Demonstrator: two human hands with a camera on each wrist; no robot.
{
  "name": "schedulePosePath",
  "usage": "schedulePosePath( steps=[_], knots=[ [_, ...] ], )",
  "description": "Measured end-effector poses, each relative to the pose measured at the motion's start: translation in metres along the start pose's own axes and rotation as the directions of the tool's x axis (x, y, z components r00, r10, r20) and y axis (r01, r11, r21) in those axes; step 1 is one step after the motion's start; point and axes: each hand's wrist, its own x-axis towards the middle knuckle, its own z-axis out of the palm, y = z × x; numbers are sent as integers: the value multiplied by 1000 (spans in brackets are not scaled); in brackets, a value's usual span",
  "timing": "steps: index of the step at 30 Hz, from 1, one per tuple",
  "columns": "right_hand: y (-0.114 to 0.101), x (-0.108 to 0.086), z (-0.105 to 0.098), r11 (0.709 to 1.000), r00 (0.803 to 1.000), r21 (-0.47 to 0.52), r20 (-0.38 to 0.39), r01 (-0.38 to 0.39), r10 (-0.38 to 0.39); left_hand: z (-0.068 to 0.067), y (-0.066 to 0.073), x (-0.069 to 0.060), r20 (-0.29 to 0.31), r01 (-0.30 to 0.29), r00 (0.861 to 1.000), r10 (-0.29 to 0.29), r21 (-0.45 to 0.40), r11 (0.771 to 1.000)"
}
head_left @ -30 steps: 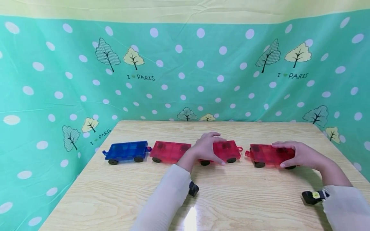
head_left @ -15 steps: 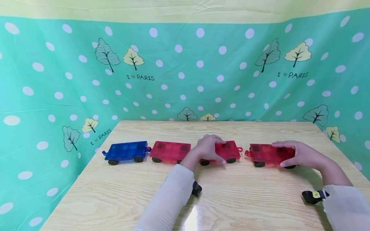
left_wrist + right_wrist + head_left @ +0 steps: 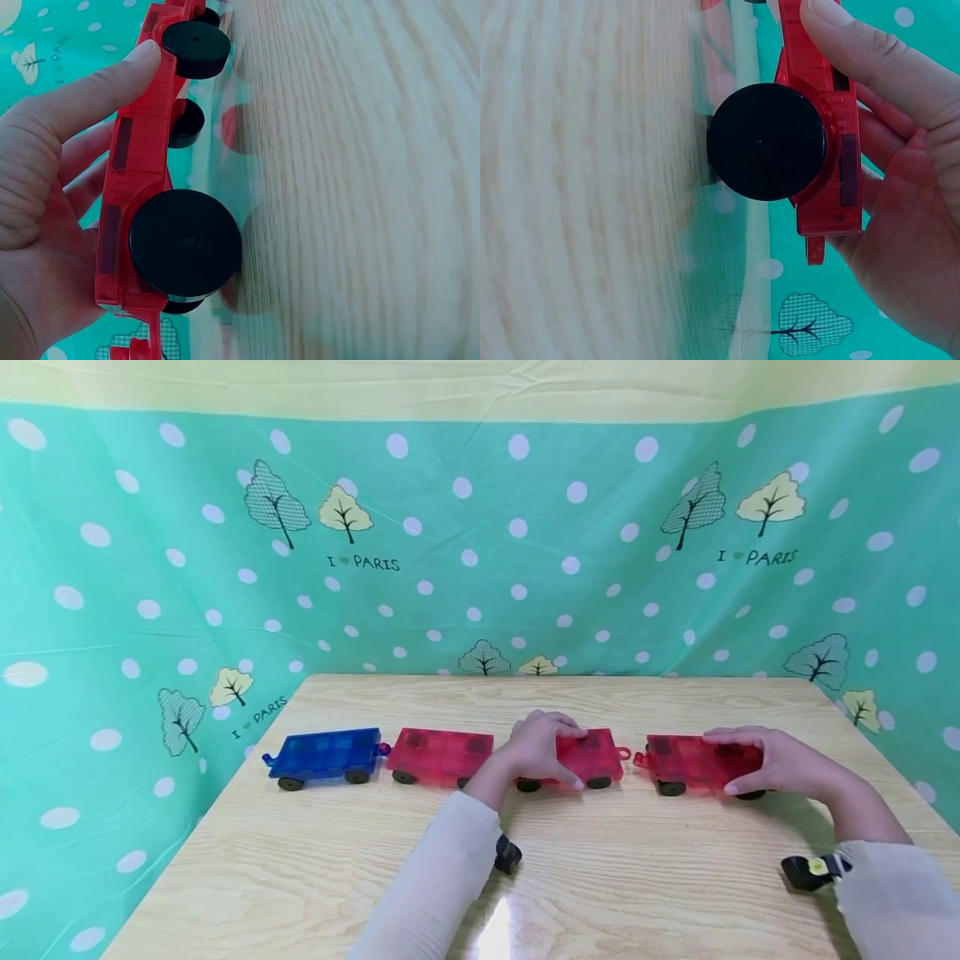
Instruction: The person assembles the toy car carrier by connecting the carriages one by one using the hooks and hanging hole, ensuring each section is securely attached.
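My left hand (image 3: 538, 747) grips a translucent red toy train car (image 3: 600, 753), thumb on the near side and fingers across to the far side. Black wheels (image 3: 186, 244) of that car stand on the tabletop in the left wrist view. Farther right, my right hand (image 3: 780, 762) holds another red toy train car (image 3: 678, 758), with the thumb on its near side. A ring coupler (image 3: 623, 753) on the left-hand car faces the hook (image 3: 640, 760) of the right-hand car, and a small gap separates them.
Left of my hands stand another red car (image 3: 438, 752) and a blue car (image 3: 322, 753), joined at a red coupler (image 3: 386, 749). All sit in a row on the wooden table (image 3: 637, 877). A dotted green cloth (image 3: 480, 543) hangs behind the table's far edge.
My left hand has shifted slightly to the right and settled closer round its car. The right hand and the cars show no clear movement.
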Motion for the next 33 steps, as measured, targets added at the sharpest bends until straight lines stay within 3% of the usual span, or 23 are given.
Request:
schedulePosePath(
  steps=[23, 33],
  knots=[
    [-6, 5, 3, 1000, 1000, -14, 4, 7, -7, -16, 5, 0, 51, -74, 996, 74, -6, 997],
    [-9, 9, 6, 1000, 1000, 4, 6, 20, -20, -17, 6, 4, 67, -80, 995, 77, 38, 996]
  ],
)
